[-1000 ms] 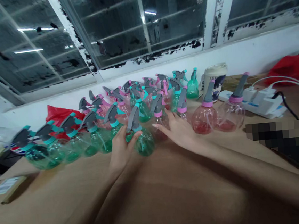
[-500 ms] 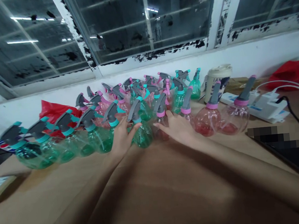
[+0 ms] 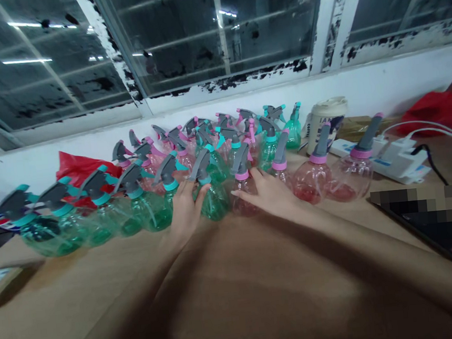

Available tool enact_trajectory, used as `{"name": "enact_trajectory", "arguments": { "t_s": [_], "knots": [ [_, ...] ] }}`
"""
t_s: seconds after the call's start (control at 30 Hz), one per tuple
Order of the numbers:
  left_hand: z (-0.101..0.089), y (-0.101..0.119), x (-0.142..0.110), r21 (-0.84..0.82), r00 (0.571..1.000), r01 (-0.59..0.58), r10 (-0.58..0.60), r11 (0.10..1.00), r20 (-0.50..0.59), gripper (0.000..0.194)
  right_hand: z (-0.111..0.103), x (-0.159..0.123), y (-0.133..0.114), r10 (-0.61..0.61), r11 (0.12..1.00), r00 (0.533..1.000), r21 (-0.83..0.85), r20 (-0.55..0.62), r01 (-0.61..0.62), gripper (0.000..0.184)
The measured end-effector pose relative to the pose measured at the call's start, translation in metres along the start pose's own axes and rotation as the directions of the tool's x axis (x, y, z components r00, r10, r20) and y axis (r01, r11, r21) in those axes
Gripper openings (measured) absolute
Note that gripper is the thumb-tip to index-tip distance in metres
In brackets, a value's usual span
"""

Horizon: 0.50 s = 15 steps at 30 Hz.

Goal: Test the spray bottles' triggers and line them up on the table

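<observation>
My left hand [image 3: 187, 205] is curled round the left side of a green spray bottle [image 3: 216, 201], thumb in front and fingertips partly hidden behind it. This bottle has a grey trigger head and a turquoise collar. Just to its right, my right hand [image 3: 269, 191] grips a pink spray bottle [image 3: 242, 189] with a pink collar, the thumb reaching across its front. Both bottles stand upright on the table, side by side. More green bottles [image 3: 150, 213] line up to the left, and pink bottles [image 3: 312, 183] continue the front row to the right.
Several more spray bottles [image 3: 270, 144] crowd behind, near the wall. A paper cup [image 3: 327, 121], a white power strip with plugs [image 3: 401, 162] and a dark tray-like object [image 3: 425, 231] are at right. Red bags [image 3: 78, 169] lie at both sides; a small box [image 3: 1, 287] is front left.
The view has shifted slightly. Both hands stay at the same two bottles, and the green and pink bottles look almost unmoved.
</observation>
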State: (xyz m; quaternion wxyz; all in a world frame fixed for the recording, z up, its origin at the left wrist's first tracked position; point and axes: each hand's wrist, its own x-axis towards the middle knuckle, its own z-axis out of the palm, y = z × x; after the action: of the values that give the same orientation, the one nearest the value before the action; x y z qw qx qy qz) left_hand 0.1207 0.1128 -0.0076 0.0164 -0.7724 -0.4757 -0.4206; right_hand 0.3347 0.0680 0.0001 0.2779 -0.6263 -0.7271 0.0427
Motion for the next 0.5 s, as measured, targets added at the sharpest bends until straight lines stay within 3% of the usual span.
{"name": "enact_trajectory", "arguments": {
  "t_s": [0.3,0.5],
  "knots": [
    [-0.006,0.011,-0.003,-0.011,0.998,0.053,-0.053,0.999,0.024,0.023,-0.006,-0.023,0.006,-0.058,0.996,0.998,0.071,-0.007,0.058,0.065],
    [-0.026,0.027,-0.026,-0.053,0.991,0.135,-0.136,0.990,-0.020,0.035,-0.008,-0.053,0.006,-0.082,0.993,0.996,0.085,-0.017,0.083,0.061]
  ]
}}
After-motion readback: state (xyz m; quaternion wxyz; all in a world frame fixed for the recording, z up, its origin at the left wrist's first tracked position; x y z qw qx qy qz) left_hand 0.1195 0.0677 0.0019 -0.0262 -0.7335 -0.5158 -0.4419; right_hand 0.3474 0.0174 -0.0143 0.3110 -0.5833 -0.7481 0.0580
